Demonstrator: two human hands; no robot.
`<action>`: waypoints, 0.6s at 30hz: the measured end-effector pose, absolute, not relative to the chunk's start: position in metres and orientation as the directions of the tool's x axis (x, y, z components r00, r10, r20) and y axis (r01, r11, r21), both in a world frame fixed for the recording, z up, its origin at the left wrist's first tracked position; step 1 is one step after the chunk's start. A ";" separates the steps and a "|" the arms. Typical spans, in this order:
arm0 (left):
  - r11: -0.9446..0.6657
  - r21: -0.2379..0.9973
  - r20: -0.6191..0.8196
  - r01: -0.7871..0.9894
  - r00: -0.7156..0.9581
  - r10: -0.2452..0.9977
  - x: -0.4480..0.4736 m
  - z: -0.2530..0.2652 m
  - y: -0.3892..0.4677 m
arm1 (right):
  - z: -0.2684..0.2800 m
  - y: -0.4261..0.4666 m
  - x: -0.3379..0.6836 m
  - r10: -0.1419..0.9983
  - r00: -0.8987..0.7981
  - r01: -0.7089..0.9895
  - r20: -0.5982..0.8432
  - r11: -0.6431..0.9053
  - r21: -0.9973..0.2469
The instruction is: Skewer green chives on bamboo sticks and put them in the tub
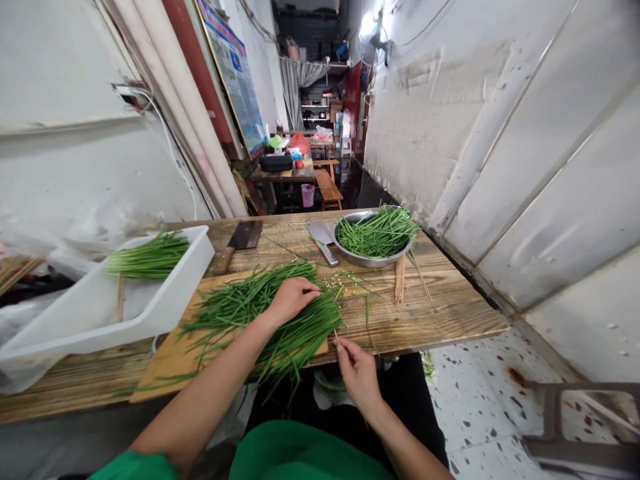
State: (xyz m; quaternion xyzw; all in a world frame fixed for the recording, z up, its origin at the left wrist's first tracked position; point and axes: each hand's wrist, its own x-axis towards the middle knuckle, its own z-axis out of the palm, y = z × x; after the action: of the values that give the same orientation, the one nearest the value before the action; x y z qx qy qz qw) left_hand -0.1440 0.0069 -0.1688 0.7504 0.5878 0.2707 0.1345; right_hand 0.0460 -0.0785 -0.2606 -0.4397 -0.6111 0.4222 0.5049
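Note:
A thick layer of green garlic chives (pixel 250 293) lies across a wooden cutting board (pixel 165 367), some ends hanging over the table's front edge. My left hand (pixel 295 299) is on top of the chives, its thumb and fingers closed together near their cut ends. At the right side of the bunch, my right hand (pixel 357 370) pinches a thin bamboo skewer (pixel 337 333) between thumb and forefinger. The skewer's far tip meets the chives' edge; how far in it goes is hidden. Small cut bits (pixel 330 283) are scattered beside the board.
A steel bowl heaped with chives (pixel 377 233) stands at the back right, near a bundle of skewers (pixel 399 280). A cleaver (pixel 245 235) and a metal scraper-like tool (pixel 323 241) lie behind the board. At left is a white tray (pixel 165 303) holding skewered chives (pixel 147 257).

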 end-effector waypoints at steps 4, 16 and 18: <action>-0.280 0.510 0.257 0.813 0.167 0.952 -0.143 -0.169 0.006 | -0.262 -0.078 0.046 0.961 -0.101 0.115 0.257 0.268 -0.957; -0.301 0.520 0.230 0.799 0.209 0.951 -0.141 -0.163 0.001 | -0.261 -0.079 0.046 0.960 -0.099 0.120 0.260 0.271 -0.955; -0.325 0.512 0.213 0.795 0.249 0.945 -0.144 -0.162 0.001 | -0.262 -0.079 0.046 0.961 -0.098 0.114 0.260 0.271 -0.956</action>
State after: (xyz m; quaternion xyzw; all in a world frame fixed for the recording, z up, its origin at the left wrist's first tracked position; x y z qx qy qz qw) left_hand -0.1443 0.0010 -0.1618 0.7756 0.5607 0.2472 0.1515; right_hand 0.0456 -0.0790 -0.2620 -0.4381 -0.6133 0.4155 0.5091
